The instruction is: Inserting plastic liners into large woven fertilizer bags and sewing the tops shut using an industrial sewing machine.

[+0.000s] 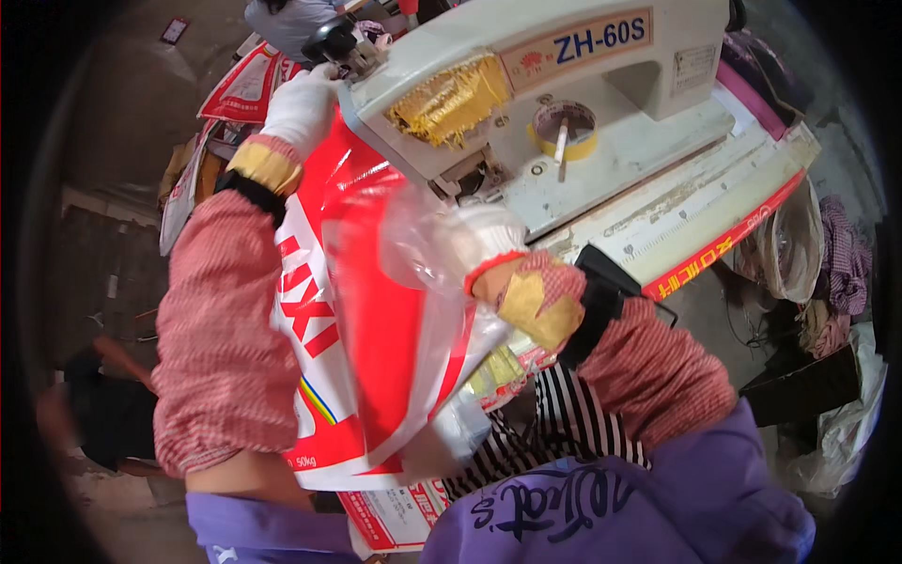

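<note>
A red and white woven sack [376,320] with a clear plastic liner [413,235] hangs over my lap, its upper edge at the needle end of a pale grey sewing machine [451,75]. My left hand [299,111], in a white knitted glove, is closed at the sack's far upper edge, beside the machine's head. My right hand [484,240], gloved too and slightly blurred, closes on the sack and liner just in front of the needle area. Its fingertips are mostly hidden. Yellow frayed material [456,101] is stuck to the machine's side.
A roll of tape [564,130] with a white stick in it rests on the machine bed. More printed sacks [252,86] lie at the far left. Clear plastic bags [785,240] and cloth [846,254] are at the right. Another person [291,23] sits beyond the machine.
</note>
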Demonstrator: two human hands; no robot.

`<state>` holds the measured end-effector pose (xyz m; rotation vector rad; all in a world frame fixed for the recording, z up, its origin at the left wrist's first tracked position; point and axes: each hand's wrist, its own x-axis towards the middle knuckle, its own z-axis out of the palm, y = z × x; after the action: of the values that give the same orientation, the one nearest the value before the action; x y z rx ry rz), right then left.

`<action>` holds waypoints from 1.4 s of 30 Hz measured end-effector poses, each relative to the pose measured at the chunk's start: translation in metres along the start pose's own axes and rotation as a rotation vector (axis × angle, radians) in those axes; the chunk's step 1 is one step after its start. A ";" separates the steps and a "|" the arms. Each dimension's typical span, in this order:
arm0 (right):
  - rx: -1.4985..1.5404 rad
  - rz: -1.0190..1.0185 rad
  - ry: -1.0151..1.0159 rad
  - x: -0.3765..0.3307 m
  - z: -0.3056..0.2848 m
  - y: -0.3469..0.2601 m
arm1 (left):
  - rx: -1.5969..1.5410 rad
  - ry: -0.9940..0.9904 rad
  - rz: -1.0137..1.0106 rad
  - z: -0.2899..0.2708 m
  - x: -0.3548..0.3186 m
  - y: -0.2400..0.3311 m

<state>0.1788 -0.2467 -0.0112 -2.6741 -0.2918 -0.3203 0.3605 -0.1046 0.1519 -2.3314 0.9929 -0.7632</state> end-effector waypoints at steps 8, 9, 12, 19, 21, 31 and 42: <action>0.443 -0.279 -0.117 0.024 0.001 0.086 | -0.212 -0.168 0.349 -0.178 -0.033 0.140; 0.477 -0.273 0.161 -0.008 -0.003 0.105 | -0.316 -0.119 0.441 -0.195 -0.026 0.156; 0.395 -0.174 0.145 -0.026 -0.019 0.107 | -0.549 -0.183 0.685 -0.206 -0.019 0.205; 0.251 -0.314 0.219 -0.039 -0.072 0.034 | -1.713 -0.226 0.969 0.040 -0.165 0.205; 0.222 -0.097 0.092 -0.068 -0.080 0.078 | -1.316 -0.178 1.307 -0.023 -0.044 0.244; -0.095 -0.405 -0.359 0.065 0.025 0.053 | -0.511 -0.940 0.998 -0.202 -0.074 0.150; -0.250 -0.219 -0.378 0.006 -0.020 0.023 | 0.095 -1.224 0.650 -0.211 -0.145 0.216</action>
<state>0.1871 -0.2749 -0.0004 -2.9442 -0.7050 0.0969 0.0334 -0.1728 0.1273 -1.6683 0.9245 0.7796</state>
